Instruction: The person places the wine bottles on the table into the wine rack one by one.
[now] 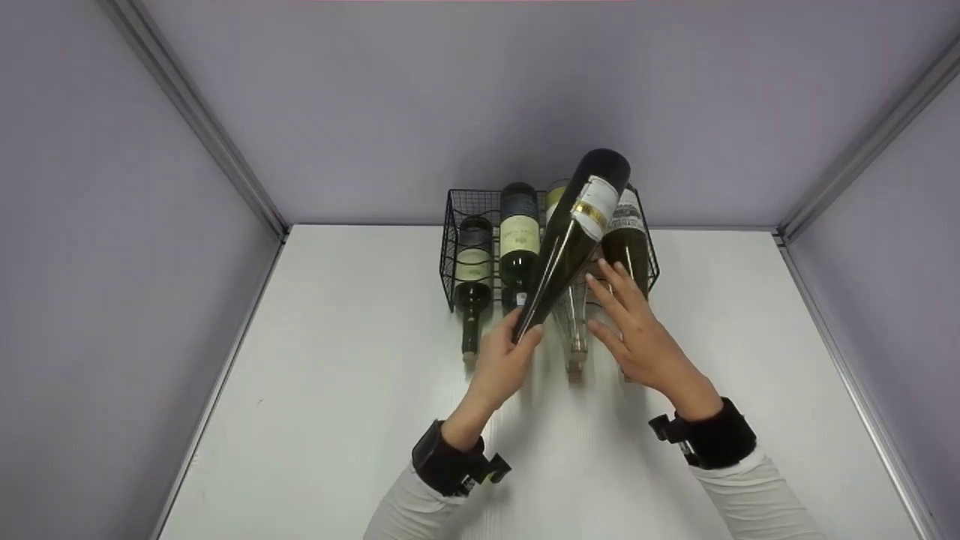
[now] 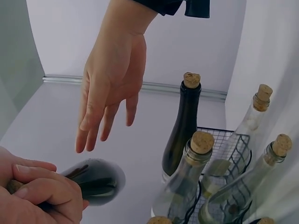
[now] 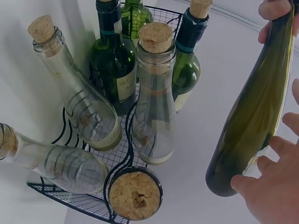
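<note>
My left hand (image 1: 501, 369) grips the neck of a dark green wine bottle (image 1: 561, 255). The bottle is raised and tilted, its white-labelled body up and to the right; a bit of cork peeks out by the fingers in the left wrist view. To the right, my right hand (image 1: 639, 339) has its fingers spread, holding nothing. In the right wrist view its fingertips lie close to the bottle's base; contact is unclear. Behind the raised bottle stands a black wire rack (image 1: 444, 259) with several corked bottles lying in it, such as a green one (image 1: 472, 266) at the left.
Clear glass bottles (image 2: 236, 196) and a dark bottle (image 2: 182, 126) poke their corked necks out of the rack. The rack stands at the back of a white table (image 1: 352, 360), against a grey wall (image 1: 375, 105). Side walls flank the table.
</note>
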`<state>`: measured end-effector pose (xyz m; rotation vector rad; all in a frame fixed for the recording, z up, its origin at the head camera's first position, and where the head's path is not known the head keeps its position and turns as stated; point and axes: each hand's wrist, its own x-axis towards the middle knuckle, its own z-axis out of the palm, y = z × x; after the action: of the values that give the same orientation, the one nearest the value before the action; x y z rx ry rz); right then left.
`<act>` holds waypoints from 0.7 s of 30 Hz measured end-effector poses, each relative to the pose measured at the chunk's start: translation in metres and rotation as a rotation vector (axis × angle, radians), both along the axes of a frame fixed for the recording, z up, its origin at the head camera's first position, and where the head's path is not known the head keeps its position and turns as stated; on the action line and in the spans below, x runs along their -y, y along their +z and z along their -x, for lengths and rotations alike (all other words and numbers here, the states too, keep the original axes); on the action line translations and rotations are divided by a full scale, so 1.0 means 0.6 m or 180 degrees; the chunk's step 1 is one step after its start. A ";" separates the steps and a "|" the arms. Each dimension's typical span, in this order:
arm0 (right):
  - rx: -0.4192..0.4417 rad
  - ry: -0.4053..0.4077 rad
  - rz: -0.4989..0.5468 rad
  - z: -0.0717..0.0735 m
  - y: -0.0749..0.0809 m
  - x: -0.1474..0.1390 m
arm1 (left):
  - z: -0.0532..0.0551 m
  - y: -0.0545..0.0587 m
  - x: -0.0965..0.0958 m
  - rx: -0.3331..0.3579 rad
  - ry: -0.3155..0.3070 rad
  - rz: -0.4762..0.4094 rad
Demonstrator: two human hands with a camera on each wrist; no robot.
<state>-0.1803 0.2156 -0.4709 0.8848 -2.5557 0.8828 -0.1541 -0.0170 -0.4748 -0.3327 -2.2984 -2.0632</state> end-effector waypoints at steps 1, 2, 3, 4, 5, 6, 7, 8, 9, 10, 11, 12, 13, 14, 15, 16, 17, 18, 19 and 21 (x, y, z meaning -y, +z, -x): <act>0.0056 -0.0002 0.0009 -0.001 0.000 0.001 | 0.000 -0.001 0.003 -0.0019 0.0029 0.0017; 0.0111 -0.0003 0.0021 -0.002 -0.001 0.001 | 0.000 -0.001 0.005 -0.0026 0.0069 0.0038; 0.0165 -0.0006 0.0031 -0.003 -0.001 0.002 | -0.001 -0.001 0.008 -0.0028 0.0101 0.0051; 0.0204 -0.0007 0.0042 -0.003 -0.001 0.003 | -0.001 -0.001 0.011 -0.0026 0.0130 0.0058; 0.0247 -0.0003 0.0052 -0.004 -0.001 0.004 | -0.001 -0.001 0.014 -0.0022 0.0163 0.0074; 0.0271 0.0001 0.0052 -0.004 -0.002 0.006 | -0.002 -0.002 0.018 -0.0022 0.0196 0.0084; 0.0285 0.0009 0.0052 -0.004 -0.002 0.007 | -0.001 -0.003 0.022 -0.0019 0.0233 0.0104; 0.0314 0.0020 0.0051 -0.005 -0.003 0.009 | -0.001 -0.003 0.025 -0.0019 0.0264 0.0104; 0.0347 0.0030 0.0042 -0.005 -0.002 0.011 | 0.000 -0.004 0.029 -0.0031 0.0291 0.0107; 0.0376 0.0038 0.0036 -0.005 -0.003 0.012 | 0.000 -0.005 0.034 -0.0039 0.0329 0.0115; 0.0409 0.0046 0.0024 -0.005 -0.003 0.014 | 0.001 -0.006 0.037 -0.0036 0.0371 0.0101; 0.0440 0.0048 0.0006 -0.006 -0.003 0.016 | 0.002 -0.007 0.041 -0.0041 0.0414 0.0089; 0.0483 0.0047 -0.0011 -0.007 -0.003 0.018 | 0.003 -0.009 0.045 -0.0041 0.0457 0.0076; 0.0530 0.0047 -0.0026 -0.008 -0.002 0.019 | 0.004 -0.010 0.048 -0.0036 0.0502 0.0054; 0.0560 0.0043 -0.0037 -0.009 -0.002 0.021 | 0.004 -0.011 0.051 -0.0023 0.0550 0.0037; 0.0591 0.0038 -0.0041 -0.010 -0.003 0.023 | 0.005 -0.013 0.054 0.0006 0.0592 0.0002; 0.0613 0.0034 -0.0039 -0.011 -0.003 0.024 | 0.006 -0.014 0.057 0.0025 0.0636 -0.0025; 0.0628 0.0036 -0.0022 -0.012 -0.003 0.026 | 0.006 -0.016 0.059 0.0042 0.0676 -0.0035; 0.0643 0.0031 0.0005 -0.012 -0.004 0.027 | 0.006 -0.017 0.062 0.0062 0.0722 -0.0042; 0.0642 0.0036 0.0088 -0.011 -0.005 0.030 | 0.008 -0.021 0.065 0.0104 0.0807 -0.0049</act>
<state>-0.1736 0.1976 -0.4741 0.8418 -2.7022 1.0577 -0.1587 -0.0562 -0.4876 -0.0053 -2.2074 -1.9738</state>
